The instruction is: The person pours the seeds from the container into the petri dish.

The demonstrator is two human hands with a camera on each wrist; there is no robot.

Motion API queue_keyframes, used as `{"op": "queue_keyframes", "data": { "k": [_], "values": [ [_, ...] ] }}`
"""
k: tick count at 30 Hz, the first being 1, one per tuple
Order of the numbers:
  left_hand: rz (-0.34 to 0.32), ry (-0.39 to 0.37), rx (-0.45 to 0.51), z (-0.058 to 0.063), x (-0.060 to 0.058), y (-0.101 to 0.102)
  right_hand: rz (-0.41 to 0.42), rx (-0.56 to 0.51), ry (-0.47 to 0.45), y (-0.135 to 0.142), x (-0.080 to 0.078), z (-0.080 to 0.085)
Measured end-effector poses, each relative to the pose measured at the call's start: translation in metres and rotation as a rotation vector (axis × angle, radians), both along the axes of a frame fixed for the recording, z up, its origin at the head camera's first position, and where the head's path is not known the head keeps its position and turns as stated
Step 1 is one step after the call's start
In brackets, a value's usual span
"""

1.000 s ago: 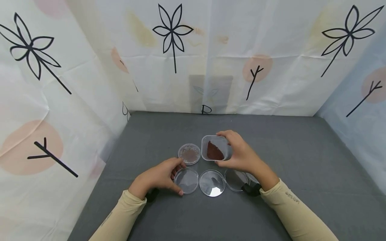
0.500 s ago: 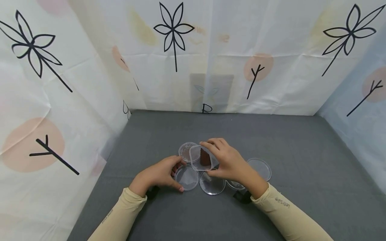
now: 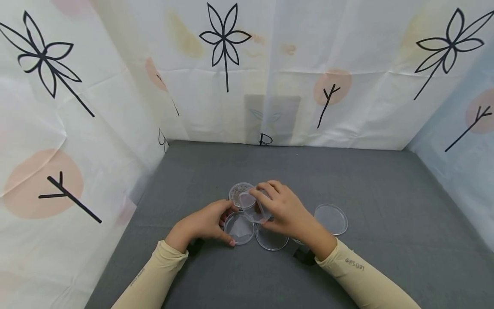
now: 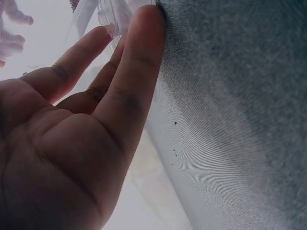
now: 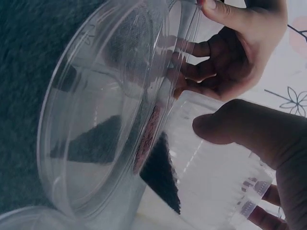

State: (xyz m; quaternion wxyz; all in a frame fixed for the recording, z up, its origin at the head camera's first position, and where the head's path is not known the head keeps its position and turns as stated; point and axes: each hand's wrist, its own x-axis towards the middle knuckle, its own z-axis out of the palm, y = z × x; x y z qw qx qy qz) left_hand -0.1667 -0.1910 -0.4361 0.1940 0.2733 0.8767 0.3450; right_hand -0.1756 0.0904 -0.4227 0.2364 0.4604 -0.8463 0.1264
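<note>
one tub [image 3: 248, 209] hangs tipped above the dishes [image 3: 272, 241], gripped by the right hand [image 3: 287, 210], seemingly angled so its powder [image 5: 163, 179] can slide; the left hand [image 3: 208, 223], fingers loosely spread, touches the near left dish [image 3: 240, 231], perhaps steadying it.

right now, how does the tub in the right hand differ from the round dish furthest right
Shape: the tub is squarish and deep-walled, while the round dish is circular and shallow.
Pose: the tub is tilted in the right hand's grip; the round dish lies flat on the table.
Contents: the tub holds dark powder; the round dish shows none.
Both are see-through.
</note>
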Motion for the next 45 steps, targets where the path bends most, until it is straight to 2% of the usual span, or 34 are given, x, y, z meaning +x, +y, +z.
{"op": "queue_keyframes", "data": {
  "k": [8, 20, 45],
  "values": [
    [0.014, -0.023, -0.01, -0.001, 0.0, 0.0, 0.002, 0.074, 0.094, -0.009, 0.008, 0.002],
    [0.019, -0.02, -0.006, -0.002, 0.001, -0.001, 0.004, 0.117, 0.131, -0.015, 0.014, 0.002],
    [0.022, -0.021, 0.003, -0.003, 0.0, -0.003, 0.006, 0.13, 0.112, -0.017, 0.015, 0.002]
  ]
}}
